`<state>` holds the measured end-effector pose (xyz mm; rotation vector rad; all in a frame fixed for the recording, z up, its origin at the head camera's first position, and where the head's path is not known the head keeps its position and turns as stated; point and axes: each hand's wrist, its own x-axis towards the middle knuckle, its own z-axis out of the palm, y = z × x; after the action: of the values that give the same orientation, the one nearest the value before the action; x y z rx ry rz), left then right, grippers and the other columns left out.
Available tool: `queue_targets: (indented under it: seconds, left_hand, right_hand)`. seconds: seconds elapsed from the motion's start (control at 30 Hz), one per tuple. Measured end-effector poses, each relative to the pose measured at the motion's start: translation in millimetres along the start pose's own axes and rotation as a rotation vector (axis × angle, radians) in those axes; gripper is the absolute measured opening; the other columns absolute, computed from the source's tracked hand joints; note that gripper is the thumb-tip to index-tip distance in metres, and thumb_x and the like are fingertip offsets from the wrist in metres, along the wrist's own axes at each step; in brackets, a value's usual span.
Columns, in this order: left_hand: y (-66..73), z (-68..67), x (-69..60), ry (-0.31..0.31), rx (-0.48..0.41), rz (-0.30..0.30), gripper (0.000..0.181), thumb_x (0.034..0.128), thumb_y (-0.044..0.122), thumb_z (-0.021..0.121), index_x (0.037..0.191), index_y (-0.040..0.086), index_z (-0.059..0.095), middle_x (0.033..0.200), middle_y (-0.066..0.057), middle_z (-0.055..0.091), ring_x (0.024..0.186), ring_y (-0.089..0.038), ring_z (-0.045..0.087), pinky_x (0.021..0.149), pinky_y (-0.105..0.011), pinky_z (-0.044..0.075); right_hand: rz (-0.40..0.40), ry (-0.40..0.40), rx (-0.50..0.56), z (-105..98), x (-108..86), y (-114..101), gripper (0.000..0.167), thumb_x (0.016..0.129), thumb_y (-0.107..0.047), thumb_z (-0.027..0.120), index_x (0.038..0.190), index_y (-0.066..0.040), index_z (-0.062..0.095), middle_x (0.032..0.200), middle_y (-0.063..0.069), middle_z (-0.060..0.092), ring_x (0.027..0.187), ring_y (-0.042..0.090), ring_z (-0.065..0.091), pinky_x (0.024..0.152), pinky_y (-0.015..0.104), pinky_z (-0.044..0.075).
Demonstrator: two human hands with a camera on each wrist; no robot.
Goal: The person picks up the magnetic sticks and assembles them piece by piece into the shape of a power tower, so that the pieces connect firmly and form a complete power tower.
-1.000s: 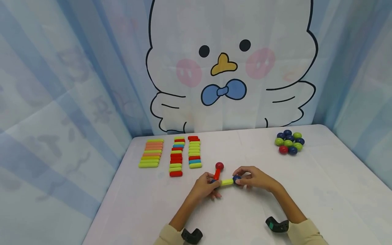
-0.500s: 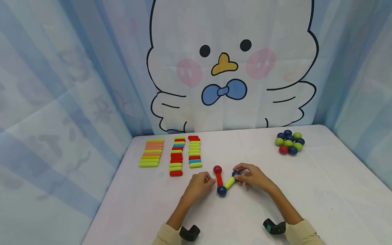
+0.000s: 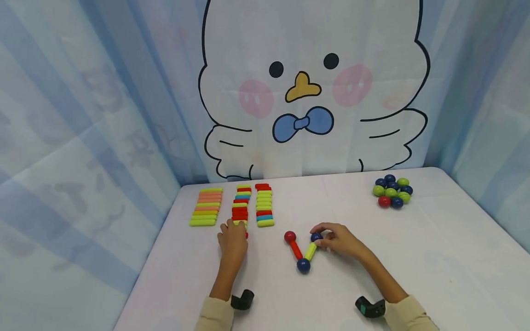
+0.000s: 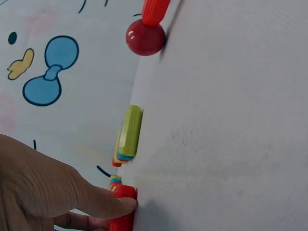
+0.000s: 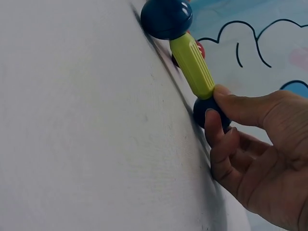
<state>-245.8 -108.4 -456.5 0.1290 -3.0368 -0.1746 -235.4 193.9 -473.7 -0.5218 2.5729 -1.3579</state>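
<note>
A V-shaped piece lies on the white table. Its red ball (image 3: 290, 236) and red rod (image 3: 296, 250) make one arm, a navy ball (image 3: 303, 265) sits at the corner, and a lime rod (image 3: 310, 252) leads to a second navy ball (image 5: 210, 113). My right hand (image 3: 339, 240) pinches that second ball between thumb and fingers. Over the near end of the middle column of rods is my left hand (image 3: 233, 241). In the left wrist view its thumb lies across a short red rod (image 4: 124, 216), with fingers on the other side; they partly hide the rod.
Rows of short rods (image 3: 264, 202) and longer rods (image 3: 208, 208) lie at the back left. A cluster of navy, lime and red balls (image 3: 390, 193) sits at the back right. Behind the table (image 3: 331, 197) hangs a printed curtain (image 3: 302, 151).
My left hand has let go of the V-shaped piece and moved left to the middle column of rods. The piece has turned, its corner now nearer me; my right hand keeps its ball.
</note>
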Motion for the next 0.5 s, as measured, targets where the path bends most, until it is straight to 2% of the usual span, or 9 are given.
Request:
queue_targets:
  seconds: [0.13,0.2,0.27,0.37,0.43,0.5]
  left_hand:
    - [-1.2,0.1,-0.9,-0.039,0.008,0.008,0.033,0.0773,0.015,0.083,0.106,0.004,0.07,0.1,-0.017,0.063,0.094,-0.031,0.057,0.079,-0.043,0.055]
    - [0.0,-1.9,-1.5,-0.095,-0.072,0.014,0.03,0.0793,0.017,0.081,0.103,0.003,0.069,0.094,-0.014,0.064,0.087,-0.026,0.058,0.075,-0.04,0.055]
    - [2.3,-2.3,-1.1,-0.166,-0.233,0.023,0.027,0.0827,0.019,0.078,0.101,0.003,0.067,0.088,-0.01,0.062,0.08,-0.023,0.057,0.07,-0.035,0.054]
    - [9.3,-1.9,-0.3,-0.276,-0.546,0.044,0.024,0.0879,0.021,0.073,0.102,0.004,0.063,0.085,-0.005,0.061,0.075,-0.018,0.055,0.065,-0.028,0.051]
    - [15.9,0.1,-0.9,-0.318,-0.738,0.07,0.026,0.0906,0.024,0.07,0.106,0.005,0.062,0.088,-0.005,0.062,0.077,-0.017,0.056,0.065,-0.026,0.051]
    - [23.4,1.8,-2.8,-0.35,-0.88,0.084,0.03,0.0919,0.028,0.068,0.111,0.006,0.062,0.095,-0.005,0.063,0.082,-0.017,0.058,0.069,-0.027,0.054]
  right_hand:
    - [-0.067,-0.061,0.023,-2,-0.8,4,0.031,0.091,-0.014,0.068,0.12,-0.005,0.063,0.124,0.024,0.06,0.086,0.019,0.061,0.073,0.019,0.052]
    - [-0.073,-0.081,0.042,-2,-1.2,5,0.032,0.091,-0.014,0.068,0.121,-0.004,0.063,0.125,0.024,0.06,0.087,0.019,0.062,0.072,0.019,0.052]
    - [-0.079,-0.096,0.057,0,-1.4,6,0.033,0.091,-0.014,0.068,0.122,-0.003,0.062,0.125,0.025,0.06,0.086,0.018,0.061,0.07,0.02,0.051]
    - [-0.096,-0.117,0.065,2,-0.9,5,0.034,0.091,-0.014,0.068,0.122,-0.002,0.062,0.125,0.024,0.06,0.082,0.016,0.061,0.066,0.022,0.051]
    - [-0.109,-0.131,0.066,3,-0.1,4,0.034,0.091,-0.014,0.068,0.122,-0.003,0.062,0.125,0.024,0.06,0.08,0.014,0.06,0.065,0.023,0.052]
    - [-0.116,-0.14,0.059,4,0.8,3,0.034,0.091,-0.015,0.068,0.122,-0.003,0.062,0.124,0.024,0.06,0.079,0.013,0.06,0.065,0.023,0.053]
